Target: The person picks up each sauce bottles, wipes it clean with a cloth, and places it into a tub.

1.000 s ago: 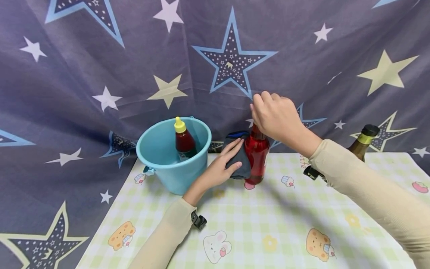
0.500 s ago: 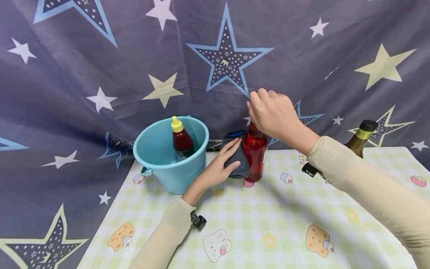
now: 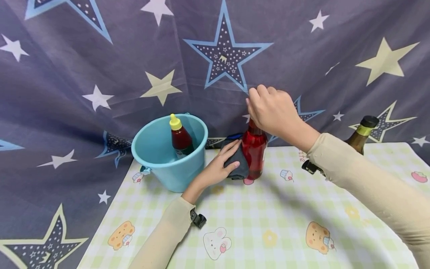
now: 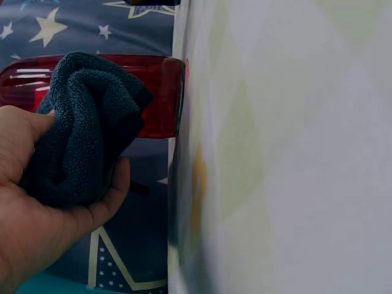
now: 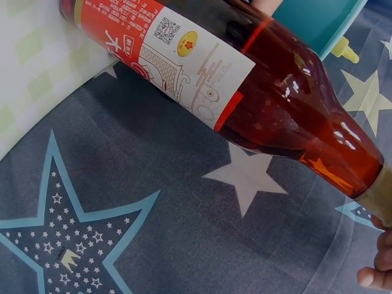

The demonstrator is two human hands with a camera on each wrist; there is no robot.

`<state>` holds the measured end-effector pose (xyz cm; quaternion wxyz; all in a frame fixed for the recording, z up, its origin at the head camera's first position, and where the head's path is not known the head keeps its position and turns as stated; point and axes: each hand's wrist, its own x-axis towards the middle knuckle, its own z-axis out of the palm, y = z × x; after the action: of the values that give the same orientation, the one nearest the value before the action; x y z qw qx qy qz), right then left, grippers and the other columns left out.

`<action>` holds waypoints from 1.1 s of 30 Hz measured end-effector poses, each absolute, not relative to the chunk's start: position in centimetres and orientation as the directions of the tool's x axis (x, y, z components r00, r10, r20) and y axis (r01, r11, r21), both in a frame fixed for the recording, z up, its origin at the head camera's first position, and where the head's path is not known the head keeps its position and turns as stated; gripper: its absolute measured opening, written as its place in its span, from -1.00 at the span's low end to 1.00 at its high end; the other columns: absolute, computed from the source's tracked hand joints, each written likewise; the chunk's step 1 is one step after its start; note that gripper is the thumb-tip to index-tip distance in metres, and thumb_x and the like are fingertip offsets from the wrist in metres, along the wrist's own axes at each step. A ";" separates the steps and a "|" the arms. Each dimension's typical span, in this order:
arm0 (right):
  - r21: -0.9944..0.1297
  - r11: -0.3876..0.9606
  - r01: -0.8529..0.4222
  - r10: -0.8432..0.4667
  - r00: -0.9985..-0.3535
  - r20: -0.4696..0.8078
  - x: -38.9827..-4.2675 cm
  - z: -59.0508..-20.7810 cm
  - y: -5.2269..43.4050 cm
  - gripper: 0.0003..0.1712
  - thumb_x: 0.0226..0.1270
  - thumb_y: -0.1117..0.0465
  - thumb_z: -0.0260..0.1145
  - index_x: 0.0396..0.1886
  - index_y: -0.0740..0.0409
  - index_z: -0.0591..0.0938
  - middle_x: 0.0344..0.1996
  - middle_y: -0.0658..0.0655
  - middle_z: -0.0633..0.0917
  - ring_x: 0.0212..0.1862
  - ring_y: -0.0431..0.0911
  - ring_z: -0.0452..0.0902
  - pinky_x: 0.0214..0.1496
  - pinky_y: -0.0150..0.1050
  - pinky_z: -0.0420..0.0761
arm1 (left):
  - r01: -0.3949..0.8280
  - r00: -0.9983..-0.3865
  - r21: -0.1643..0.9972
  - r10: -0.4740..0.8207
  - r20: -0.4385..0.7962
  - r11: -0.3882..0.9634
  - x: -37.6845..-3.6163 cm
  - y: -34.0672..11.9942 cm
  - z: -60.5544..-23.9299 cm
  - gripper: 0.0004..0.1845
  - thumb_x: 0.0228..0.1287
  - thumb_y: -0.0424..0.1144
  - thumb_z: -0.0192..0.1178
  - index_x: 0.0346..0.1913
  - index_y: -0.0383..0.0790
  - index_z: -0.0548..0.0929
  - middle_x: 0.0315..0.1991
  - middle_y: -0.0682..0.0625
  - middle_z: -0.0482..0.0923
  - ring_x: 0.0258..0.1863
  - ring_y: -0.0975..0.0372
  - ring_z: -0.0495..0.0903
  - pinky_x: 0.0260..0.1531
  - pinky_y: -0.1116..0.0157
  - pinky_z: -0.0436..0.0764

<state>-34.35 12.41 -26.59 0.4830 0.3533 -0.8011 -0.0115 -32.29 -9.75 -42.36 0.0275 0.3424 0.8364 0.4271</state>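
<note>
My right hand [image 3: 273,108] grips the top of a glass bottle of red liquid [image 3: 254,151], its fingers curled round the capped neck. The bottle stands nearly upright at the back of the table; the right wrist view shows its red and white label [image 5: 177,64] with print and a square code. My left hand [image 3: 218,168] holds a bunched dark blue-grey terry cloth [image 4: 82,135] against the bottle's left side. In the left wrist view the thumb and a finger curl round the cloth. The bottle's cap is mostly hidden by the right hand.
Left of the hands stands a light blue bucket [image 3: 168,170], with a yellow-tipped sauce bottle [image 3: 181,138] in it. Behind the right forearm is a dark-capped bottle [image 3: 362,134]. A checked cloth [image 3: 255,224] covers the table; a starry curtain [image 3: 131,48] hangs behind.
The head view has shifted slightly, so the bucket and bottles appear a little higher. Both hands keep their holds on the cloth and the bottle, with hardly any visible movement.
</note>
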 end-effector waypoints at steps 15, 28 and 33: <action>0.345 0.753 -0.561 -0.573 -0.300 0.763 -34.3 -26.3 12.4 -0.62 0.57 0.22 0.10 -0.52 0.28 0.36 -0.66 0.17 0.31 -0.69 -0.02 0.12 -0.68 -0.23 0.10 | 0.531 -0.765 0.734 0.613 0.199 0.423 -32.4 -9.8 -42.4 -0.26 0.54 -0.27 0.13 0.64 -0.10 0.05 0.66 -0.16 -0.06 0.65 0.05 -0.03 0.55 -0.05 0.16; 0.339 0.756 -0.560 -0.566 -0.301 0.767 -34.2 -26.5 12.3 -0.63 0.55 0.22 0.10 -0.51 0.28 0.36 -0.66 0.17 0.32 -0.69 -0.01 0.14 -0.69 -0.22 0.12 | 0.614 -0.721 0.701 0.619 0.310 0.363 -32.6 -10.7 -42.6 -0.26 0.40 -0.38 0.28 0.58 -0.11 0.27 0.61 -0.14 0.13 0.60 0.06 0.11 0.49 -0.05 0.28; 0.330 0.759 -0.561 -0.564 -0.315 0.763 -34.2 -26.6 12.4 -0.62 0.57 0.21 0.08 -0.51 0.28 0.36 -0.66 0.17 0.31 -0.69 -0.01 0.14 -0.68 -0.22 0.12 | 0.587 -0.740 0.693 0.625 0.250 0.418 -32.6 -10.8 -42.8 -0.25 0.38 -0.38 0.30 0.57 -0.12 0.28 0.61 -0.13 0.13 0.59 0.01 0.14 0.48 -0.05 0.30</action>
<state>-34.21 12.39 -26.56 0.4712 0.3469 -0.8110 -0.0020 -32.61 -10.76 -42.80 0.0234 0.3601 0.8416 0.4019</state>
